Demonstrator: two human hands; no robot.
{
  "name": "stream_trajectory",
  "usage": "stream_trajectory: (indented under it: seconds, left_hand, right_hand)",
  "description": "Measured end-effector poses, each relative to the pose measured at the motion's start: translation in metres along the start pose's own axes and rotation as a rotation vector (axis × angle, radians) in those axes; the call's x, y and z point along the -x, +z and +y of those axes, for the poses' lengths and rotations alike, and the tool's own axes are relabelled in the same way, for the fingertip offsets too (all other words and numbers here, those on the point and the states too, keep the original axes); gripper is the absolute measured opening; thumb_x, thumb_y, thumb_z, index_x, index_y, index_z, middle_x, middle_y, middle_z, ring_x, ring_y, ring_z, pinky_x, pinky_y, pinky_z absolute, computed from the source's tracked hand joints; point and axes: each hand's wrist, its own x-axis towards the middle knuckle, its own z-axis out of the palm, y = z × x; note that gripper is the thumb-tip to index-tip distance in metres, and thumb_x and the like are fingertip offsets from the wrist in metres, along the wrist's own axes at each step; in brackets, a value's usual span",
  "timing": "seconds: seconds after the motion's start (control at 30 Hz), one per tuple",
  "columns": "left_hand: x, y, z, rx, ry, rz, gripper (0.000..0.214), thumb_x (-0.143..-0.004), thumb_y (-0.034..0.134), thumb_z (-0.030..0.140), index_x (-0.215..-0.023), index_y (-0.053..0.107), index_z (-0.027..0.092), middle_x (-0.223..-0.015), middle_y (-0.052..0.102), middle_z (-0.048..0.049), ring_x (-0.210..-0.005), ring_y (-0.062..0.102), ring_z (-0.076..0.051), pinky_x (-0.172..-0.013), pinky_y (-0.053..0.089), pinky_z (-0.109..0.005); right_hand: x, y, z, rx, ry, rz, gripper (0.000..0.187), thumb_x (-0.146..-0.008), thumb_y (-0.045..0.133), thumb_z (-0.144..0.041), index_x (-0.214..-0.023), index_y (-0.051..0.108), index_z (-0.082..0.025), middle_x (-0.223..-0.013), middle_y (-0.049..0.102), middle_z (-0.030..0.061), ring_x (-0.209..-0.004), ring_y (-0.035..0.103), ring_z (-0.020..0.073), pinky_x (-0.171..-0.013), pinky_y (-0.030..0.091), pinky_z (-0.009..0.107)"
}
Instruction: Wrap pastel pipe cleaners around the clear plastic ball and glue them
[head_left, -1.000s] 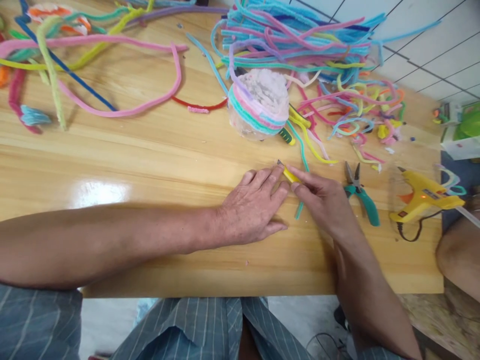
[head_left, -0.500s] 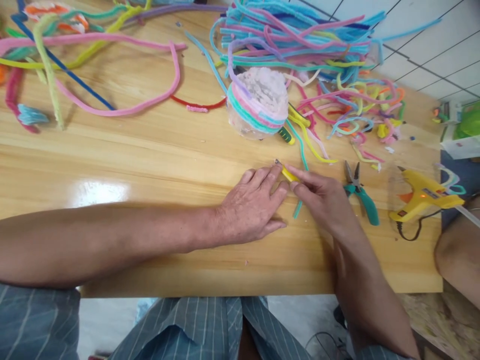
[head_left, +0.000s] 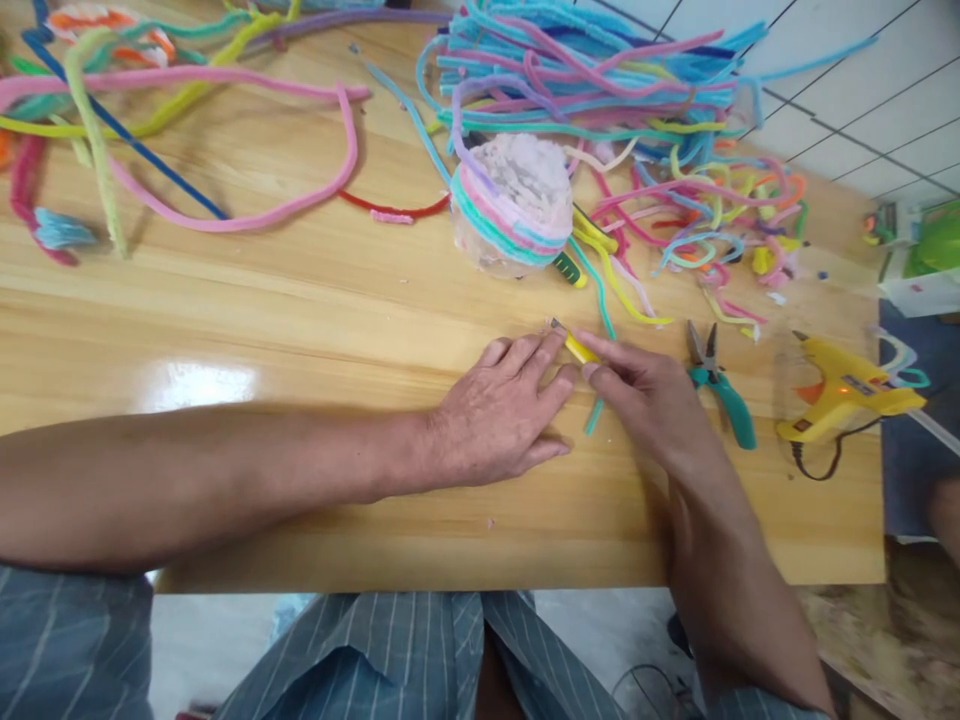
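My left hand (head_left: 502,415) lies flat on the wooden table with its fingers stretched out and nothing visible in its grasp. Pinched in my right hand (head_left: 645,395) is a slim yellow cutter knife (head_left: 579,347). Its small metal tip rests at the table just past my left fingertips. A thin green pipe cleaner (head_left: 594,418) passes beneath my right fingers. Beyond both hands stands a clear rounded container (head_left: 517,205), wrapped with purple, pink and green pipe cleaners and whitish on top. A green-and-yellow tool handle (head_left: 571,270) sticks out beside it.
Green-handled pliers (head_left: 724,390) and a yellow glue gun (head_left: 844,390) with a cord lie to the right. A bundle of blue and pink pipe cleaners (head_left: 592,75) fills the back, with curled scraps (head_left: 720,210) nearby. A long pink pipe cleaner (head_left: 247,222) lies left.
Both hands and the knife stay nearly where they were. At the right edge, another person's bare limb has drawn back out of most of the view. The view has shifted very slightly.
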Motion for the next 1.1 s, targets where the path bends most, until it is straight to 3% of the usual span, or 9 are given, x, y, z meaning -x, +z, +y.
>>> stream_trajectory:
  seconds: [0.23,0.43,0.53,0.73,0.97,1.1]
  left_hand:
    - [0.002,0.002,0.001,-0.020,0.027,0.016,0.077,-0.103,0.077,0.057,-0.157,0.060,0.005,-0.174,0.049,-0.0347,-0.153,0.056,-0.046,-0.117,0.045,-0.056]
    - [0.009,0.002,0.007,-0.069,0.047,0.031,0.078,-0.104,0.076,0.057,-0.156,0.060,0.002,-0.168,0.056,-0.0348,-0.152,0.059,-0.046,-0.119,0.045,-0.055]
    - [0.010,0.002,0.008,-0.077,0.044,0.039,0.078,-0.103,0.077,0.058,-0.154,0.061,0.001,-0.168,0.055,-0.0362,-0.152,0.059,-0.047,-0.119,0.046,-0.055]
    - [0.008,-0.001,0.007,-0.046,0.011,0.038,0.080,-0.101,0.078,0.059,-0.151,0.063,-0.001,-0.167,0.056,-0.0364,-0.151,0.060,-0.047,-0.119,0.046,-0.057]
    - [0.005,0.000,0.005,-0.015,-0.007,0.065,0.087,-0.099,0.079,0.065,-0.150,0.062,-0.003,-0.165,0.059,-0.0347,-0.151,0.059,-0.046,-0.121,0.044,-0.056]
    - [0.006,0.001,0.002,-0.063,0.003,0.081,0.088,-0.099,0.079,0.065,-0.150,0.061,-0.004,-0.163,0.060,-0.0355,-0.150,0.059,-0.046,-0.120,0.045,-0.055]
  right_hand:
    - [0.006,0.001,-0.004,-0.046,0.002,-0.011,0.049,-0.098,0.063,-0.031,-0.143,0.082,-0.031,-0.109,0.091,0.0004,-0.092,0.085,0.0294,-0.088,0.068,0.046]
    - [0.020,0.007,0.002,-0.117,0.024,0.004,0.046,-0.100,0.066,-0.033,-0.143,0.082,-0.032,-0.133,0.087,0.0021,-0.113,0.085,0.0321,-0.102,0.068,0.050]
    - [0.022,0.011,0.003,-0.086,0.053,-0.001,0.048,-0.100,0.064,-0.033,-0.146,0.081,-0.030,-0.129,0.088,0.0036,-0.101,0.086,0.0308,-0.093,0.070,0.048]
    - [0.019,0.013,-0.001,-0.051,0.057,-0.012,0.049,-0.101,0.063,-0.032,-0.147,0.080,-0.029,-0.099,0.090,0.0000,-0.082,0.082,0.0267,-0.080,0.070,0.043]
    - [0.018,0.019,-0.004,-0.079,0.062,0.024,0.048,-0.102,0.063,-0.030,-0.147,0.080,-0.026,-0.124,0.090,0.0064,-0.118,0.084,0.0332,-0.101,0.069,0.047]
    - [0.017,0.020,-0.006,-0.084,0.051,0.030,0.050,-0.102,0.062,-0.030,-0.149,0.079,-0.024,-0.125,0.089,0.0068,-0.128,0.081,0.0333,-0.111,0.066,0.048]
